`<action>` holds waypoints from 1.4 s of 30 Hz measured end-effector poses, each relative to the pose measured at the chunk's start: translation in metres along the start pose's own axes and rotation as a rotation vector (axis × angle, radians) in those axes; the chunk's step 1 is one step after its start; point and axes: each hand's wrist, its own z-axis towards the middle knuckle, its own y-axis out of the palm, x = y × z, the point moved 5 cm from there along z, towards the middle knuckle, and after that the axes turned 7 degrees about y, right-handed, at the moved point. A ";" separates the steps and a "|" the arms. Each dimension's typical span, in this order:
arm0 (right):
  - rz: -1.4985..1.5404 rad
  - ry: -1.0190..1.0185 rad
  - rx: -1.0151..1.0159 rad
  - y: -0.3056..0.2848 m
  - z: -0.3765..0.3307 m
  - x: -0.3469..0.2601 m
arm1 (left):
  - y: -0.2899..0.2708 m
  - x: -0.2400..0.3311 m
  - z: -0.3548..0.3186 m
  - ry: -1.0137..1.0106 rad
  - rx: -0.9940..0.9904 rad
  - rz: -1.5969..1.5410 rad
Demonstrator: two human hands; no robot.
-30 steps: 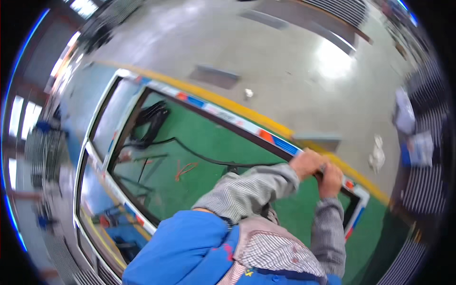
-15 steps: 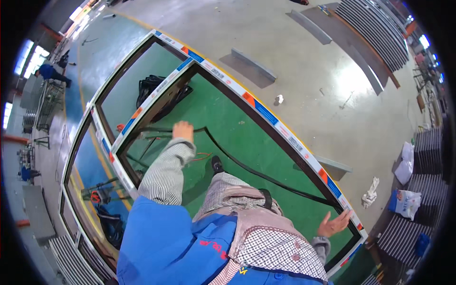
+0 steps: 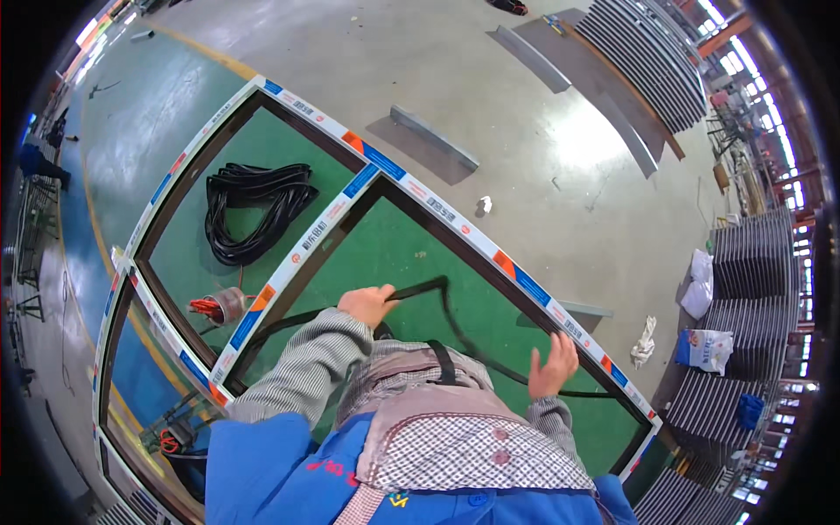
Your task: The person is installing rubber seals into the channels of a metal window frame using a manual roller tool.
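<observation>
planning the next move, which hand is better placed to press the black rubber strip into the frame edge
Probably the right. The right hand is open beside the white window frame, close to where the black rubber strip runs along it. The left hand is shut on the strip, out over the green floor.

Glossy grey-green workshop floor (image 3: pixel 542 105), stacked metal profiles (image 3: pixel 656 52).

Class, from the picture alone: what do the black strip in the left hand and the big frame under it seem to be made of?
Strip: probably rubber, matte black; it bends in loose curves from the left hand.
Frame: likely metal or plastic profile; straight rigid bars, wrapped in white protective film with blue and orange patches.
</observation>
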 end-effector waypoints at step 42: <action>0.245 -0.346 -0.277 0.092 0.128 -0.189 | -0.065 0.021 0.045 -0.098 0.973 -0.136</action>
